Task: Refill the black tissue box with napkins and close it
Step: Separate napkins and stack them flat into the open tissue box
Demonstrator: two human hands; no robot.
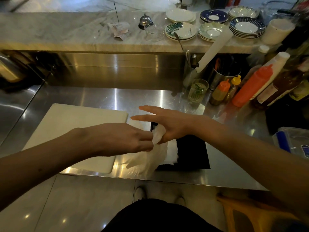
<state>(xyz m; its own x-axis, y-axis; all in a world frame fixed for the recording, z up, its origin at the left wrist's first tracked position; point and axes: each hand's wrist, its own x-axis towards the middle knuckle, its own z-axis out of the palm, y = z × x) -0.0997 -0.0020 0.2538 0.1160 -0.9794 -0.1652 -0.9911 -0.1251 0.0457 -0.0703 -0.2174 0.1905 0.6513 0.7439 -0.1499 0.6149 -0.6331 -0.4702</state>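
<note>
The black tissue box (192, 153) lies on the steel counter near its front edge, with a stack of white napkins (172, 153) showing in its left part. A loose white napkin (150, 158) hangs down over the box's left side. My left hand (127, 138) pinches the top of that napkin from the left. My right hand (168, 123) comes in from the right above the box; its thumb and lower fingers pinch the same napkin's upper end, while two fingers point straight out to the left.
A white cutting board (75, 131) lies left of the box. At the back right stand a glass (198, 90), squeeze bottles (250, 87) and a utensil holder (222, 76). Stacked plates (212, 30) and a bell (145, 20) sit on the marble shelf. A plastic container (294, 141) is at the right.
</note>
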